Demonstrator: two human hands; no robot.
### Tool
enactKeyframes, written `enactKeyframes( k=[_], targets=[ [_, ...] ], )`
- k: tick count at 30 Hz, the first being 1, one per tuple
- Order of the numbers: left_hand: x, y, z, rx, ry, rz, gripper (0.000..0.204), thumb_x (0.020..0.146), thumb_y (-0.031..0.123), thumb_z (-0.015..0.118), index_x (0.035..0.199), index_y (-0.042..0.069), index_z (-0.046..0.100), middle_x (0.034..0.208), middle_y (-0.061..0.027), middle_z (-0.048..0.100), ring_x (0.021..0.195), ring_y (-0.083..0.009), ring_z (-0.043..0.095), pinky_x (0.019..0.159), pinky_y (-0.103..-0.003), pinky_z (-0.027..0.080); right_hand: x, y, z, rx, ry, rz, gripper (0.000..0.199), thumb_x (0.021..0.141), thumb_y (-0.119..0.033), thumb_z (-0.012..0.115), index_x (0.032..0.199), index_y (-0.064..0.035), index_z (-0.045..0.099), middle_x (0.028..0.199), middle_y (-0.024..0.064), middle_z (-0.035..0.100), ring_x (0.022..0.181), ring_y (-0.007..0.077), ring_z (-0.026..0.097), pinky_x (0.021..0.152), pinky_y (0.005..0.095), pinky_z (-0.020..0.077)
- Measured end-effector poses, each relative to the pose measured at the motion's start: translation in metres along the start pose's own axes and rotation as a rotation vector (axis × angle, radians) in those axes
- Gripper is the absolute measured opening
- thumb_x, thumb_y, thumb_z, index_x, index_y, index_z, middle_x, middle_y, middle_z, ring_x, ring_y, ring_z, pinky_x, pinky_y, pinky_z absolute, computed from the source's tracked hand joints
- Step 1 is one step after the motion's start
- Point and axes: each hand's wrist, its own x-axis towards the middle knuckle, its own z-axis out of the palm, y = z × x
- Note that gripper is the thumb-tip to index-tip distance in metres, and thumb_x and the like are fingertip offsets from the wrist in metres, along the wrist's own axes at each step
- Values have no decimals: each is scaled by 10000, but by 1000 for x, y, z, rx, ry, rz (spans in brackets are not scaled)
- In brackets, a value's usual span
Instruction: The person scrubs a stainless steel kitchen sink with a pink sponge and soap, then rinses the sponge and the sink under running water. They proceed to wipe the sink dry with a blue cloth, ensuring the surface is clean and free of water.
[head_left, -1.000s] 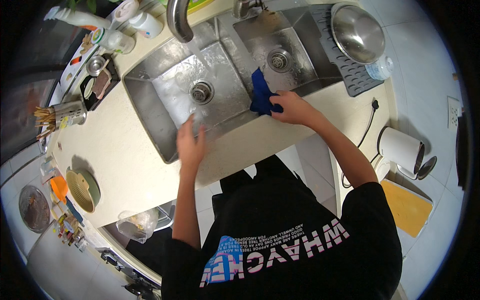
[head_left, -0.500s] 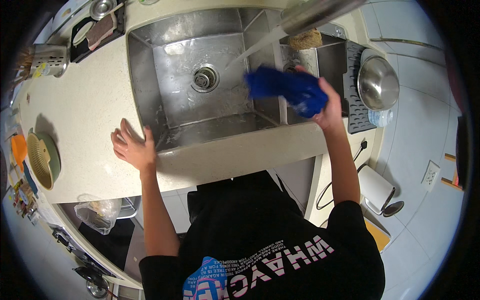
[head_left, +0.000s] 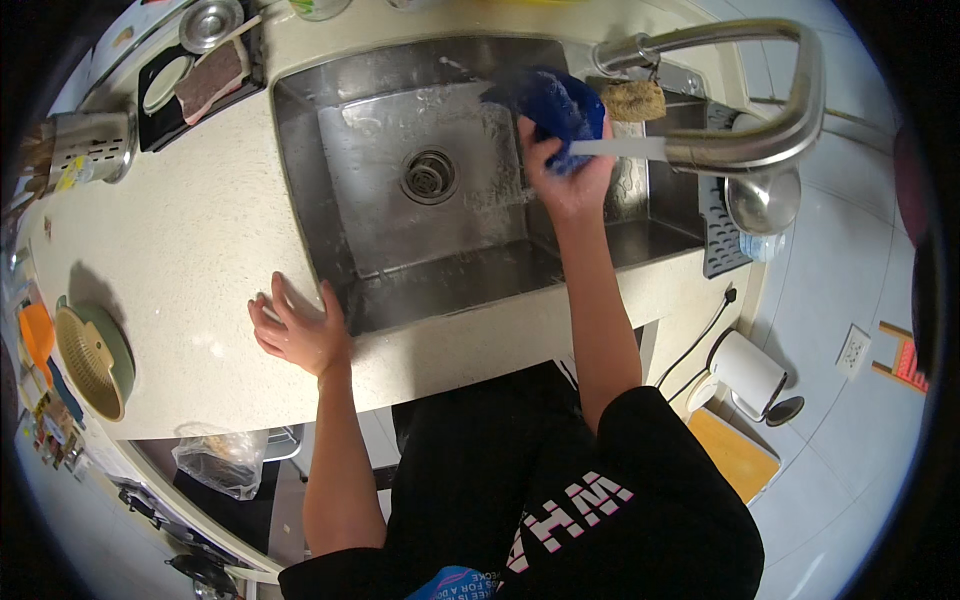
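Note:
My right hand (head_left: 560,175) grips a blue cloth (head_left: 555,105) over the divider of a double steel sink (head_left: 400,270), right under the spout of a curved steel tap (head_left: 760,110) from which water runs onto the cloth. My left hand (head_left: 298,333) lies flat, fingers spread, on the pale speckled counter (head_left: 190,250) at the sink's front left corner, holding nothing. The drain (head_left: 430,175) sits in the middle of the left basin.
A brown scrubber (head_left: 632,100) hangs by the tap. A steel bowl (head_left: 760,200) rests on a grey mat right of the sink. Left on the counter are a steel utensil holder (head_left: 90,148), a black tray (head_left: 200,80) with a sponge, and a colander (head_left: 92,357).
My right hand has lifted the blue cloth further back and up under the tap's water. My left hand stays on the counter edge. My head has moved closer over the sink.

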Motion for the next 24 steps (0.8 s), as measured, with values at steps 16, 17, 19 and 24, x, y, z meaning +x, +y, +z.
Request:
enactKeyframes(
  k=[16,17,19,24],
  targets=[
    [3,-4,5,-50,5,-11,637,739,414,681,1303,229,452,1325,-155,311,1261,-310,319,1038,-525,201,-14,-26,-21,-1040,377,-99,301,773,-197,670,1016,-40,590,967,65,637,883,198,612,811,375,488],
    [4,-2,4,-58,7,-4,638,736,414,684,1302,228,453,1325,-158,312,1261,-311,319,1037,-525,201,-10,-43,-43,-853,368,-141,328,768,-212,660,1037,-42,581,993,75,632,907,215,607,828,394,482],
    [3,-3,5,-54,7,-4,642,731,414,688,1299,227,455,1321,-159,318,1259,-312,321,1034,-526,203,-6,-40,-43,-599,232,-175,415,769,-256,624,1104,-23,546,1063,112,606,978,270,581,876,432,463],
    [2,-2,6,-47,17,-15,654,719,413,697,1296,222,457,1297,-151,343,1252,-313,333,1022,-525,221,-5,-51,-5,-677,384,-306,558,759,-316,580,1199,14,488,1134,170,579,1054,319,559,925,468,448]
  ],
)
